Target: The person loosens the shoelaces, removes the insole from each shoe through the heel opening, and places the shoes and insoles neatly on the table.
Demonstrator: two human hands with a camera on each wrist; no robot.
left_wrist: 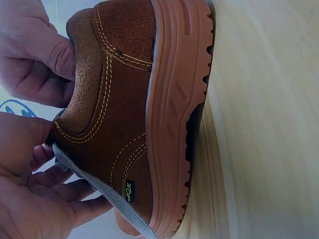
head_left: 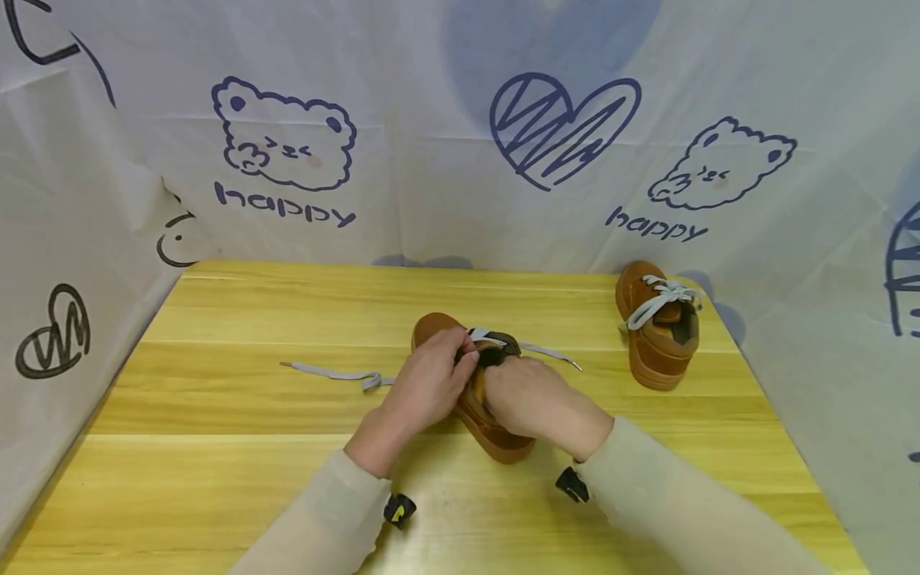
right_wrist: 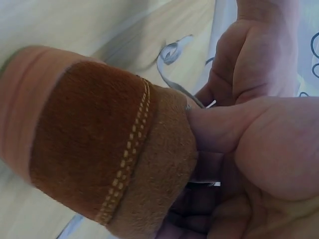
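Note:
A brown suede shoe [head_left: 496,438] stands on the wooden table, toe pointing away and slightly left. With thumb and index finger my left hand [head_left: 430,379] pinches the edge of its lacing flap, seen closely in the left wrist view. A grey shoelace [left_wrist: 107,189] runs from that spot down over the shoe's side. My right hand [head_left: 535,399] bends into the shoe's opening, thumb [right_wrist: 219,124] inside the padded collar [right_wrist: 159,169]. Its fingertips are hidden in there, so I cannot tell what they hold. Another loose lace end [head_left: 553,351] trails to the right.
A matching brown shoe [head_left: 664,355] with its grey lace tied in a bow [head_left: 661,303] stands near the table's right edge. The left lace end [head_left: 327,372] lies across the wooden table [head_left: 216,479]. White printed cloth [head_left: 424,184] hangs behind and at both sides.

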